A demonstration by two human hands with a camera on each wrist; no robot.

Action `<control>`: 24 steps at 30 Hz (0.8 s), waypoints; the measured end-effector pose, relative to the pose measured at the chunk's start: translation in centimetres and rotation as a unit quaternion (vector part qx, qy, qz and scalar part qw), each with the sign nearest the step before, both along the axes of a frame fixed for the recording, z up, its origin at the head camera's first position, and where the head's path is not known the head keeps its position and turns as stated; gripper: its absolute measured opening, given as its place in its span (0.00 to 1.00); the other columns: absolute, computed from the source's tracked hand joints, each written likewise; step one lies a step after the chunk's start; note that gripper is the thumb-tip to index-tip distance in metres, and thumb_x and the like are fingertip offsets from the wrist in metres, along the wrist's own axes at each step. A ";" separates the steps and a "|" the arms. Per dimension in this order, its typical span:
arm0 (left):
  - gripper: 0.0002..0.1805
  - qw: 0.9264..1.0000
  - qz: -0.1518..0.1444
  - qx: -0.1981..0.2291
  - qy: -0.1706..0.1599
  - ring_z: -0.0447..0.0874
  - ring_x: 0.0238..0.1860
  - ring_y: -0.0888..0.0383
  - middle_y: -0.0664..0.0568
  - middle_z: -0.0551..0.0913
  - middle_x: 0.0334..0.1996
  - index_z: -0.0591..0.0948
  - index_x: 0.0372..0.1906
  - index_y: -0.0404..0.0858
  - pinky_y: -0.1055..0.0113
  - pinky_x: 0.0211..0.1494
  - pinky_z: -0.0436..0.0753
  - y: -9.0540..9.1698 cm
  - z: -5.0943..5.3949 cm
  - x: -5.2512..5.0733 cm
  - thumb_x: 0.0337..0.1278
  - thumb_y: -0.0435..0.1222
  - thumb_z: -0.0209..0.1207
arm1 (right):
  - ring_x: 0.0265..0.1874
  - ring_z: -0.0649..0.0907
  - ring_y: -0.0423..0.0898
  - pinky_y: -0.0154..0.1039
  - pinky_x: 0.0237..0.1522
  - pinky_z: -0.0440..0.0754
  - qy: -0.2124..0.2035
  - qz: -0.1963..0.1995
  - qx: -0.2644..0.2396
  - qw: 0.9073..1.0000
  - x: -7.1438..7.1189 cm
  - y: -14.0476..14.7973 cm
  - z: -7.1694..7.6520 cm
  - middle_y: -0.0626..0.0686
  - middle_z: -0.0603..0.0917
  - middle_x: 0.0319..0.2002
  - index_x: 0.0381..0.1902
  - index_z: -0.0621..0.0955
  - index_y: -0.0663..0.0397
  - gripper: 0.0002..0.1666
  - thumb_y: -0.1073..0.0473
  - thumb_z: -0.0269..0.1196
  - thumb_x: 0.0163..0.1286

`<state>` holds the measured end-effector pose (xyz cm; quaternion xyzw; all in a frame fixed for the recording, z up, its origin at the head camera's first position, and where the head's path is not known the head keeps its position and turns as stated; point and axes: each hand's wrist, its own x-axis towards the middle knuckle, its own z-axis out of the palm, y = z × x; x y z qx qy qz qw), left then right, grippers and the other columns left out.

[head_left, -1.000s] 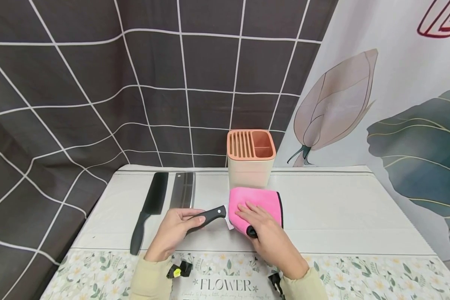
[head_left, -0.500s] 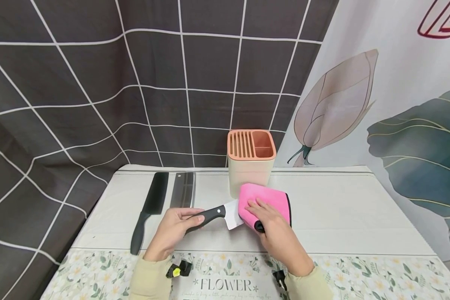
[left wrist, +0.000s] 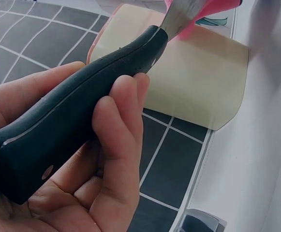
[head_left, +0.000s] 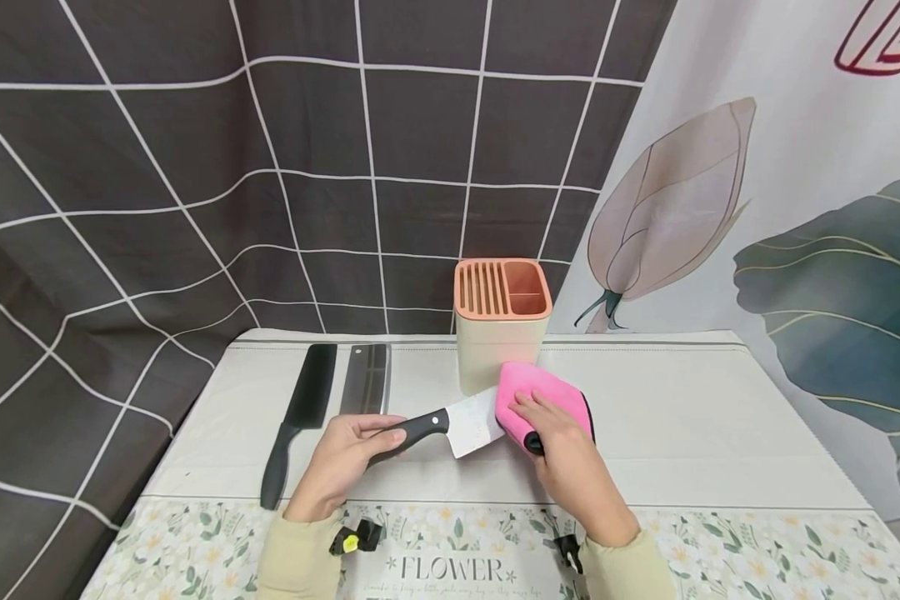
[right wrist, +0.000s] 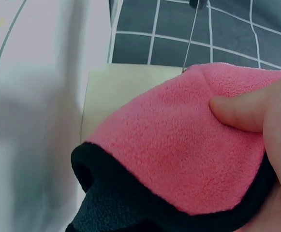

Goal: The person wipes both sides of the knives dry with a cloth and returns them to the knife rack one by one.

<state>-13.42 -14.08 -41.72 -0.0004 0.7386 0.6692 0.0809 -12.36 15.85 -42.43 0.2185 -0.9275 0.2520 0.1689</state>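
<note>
A knife's black handle [head_left: 418,430] is gripped by the left hand [head_left: 345,460], its fingers wrapped round it in the left wrist view [left wrist: 116,130]. The knife's blade [head_left: 474,423] points right, its far part hidden by a pink cloth [head_left: 534,392] with black edging. That cloth is folded about the blade, and the right hand [head_left: 577,467] holds it, fingers on top. In the right wrist view the thumb presses on the pink cloth [right wrist: 179,140]; the fingers beneath are hidden.
Behind the hands stands a cream knife block [head_left: 495,350] with an orange slotted top. A black knife [head_left: 307,400] and a grey cleaver [head_left: 364,379] lie on the white table [head_left: 690,417] at the left. Dark checked cloth hangs behind.
The right hand and the pink cloth have slid right and slightly back along the blade, so more of the blade shows. The left hand has barely moved.
</note>
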 end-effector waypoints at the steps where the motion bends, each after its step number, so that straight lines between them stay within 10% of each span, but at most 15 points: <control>1: 0.18 1.000 0.000 0.000 0.000 0.91 0.38 0.47 0.39 0.89 0.40 0.84 0.51 0.25 0.69 0.44 0.83 0.0 0.0 0.0 0.58 0.31 0.68 | 0.66 0.74 0.61 0.58 0.69 0.67 -0.001 -0.001 0.000 1.000 0.0 0.1 0.0 0.60 0.80 0.62 0.62 0.79 0.65 0.36 0.81 0.66 0.52; 24: 0.18 1.000 0.003 -0.009 -0.001 0.91 0.39 0.51 0.38 0.88 0.42 0.83 0.51 0.25 0.70 0.45 0.84 -0.3 0.1 0.0 0.59 0.32 0.68 | 0.46 0.86 0.64 0.59 0.49 0.83 0.012 -0.066 -0.029 0.997 0.2 1.6 0.9 0.63 0.85 0.50 0.56 0.81 0.62 0.35 0.84 0.62 0.48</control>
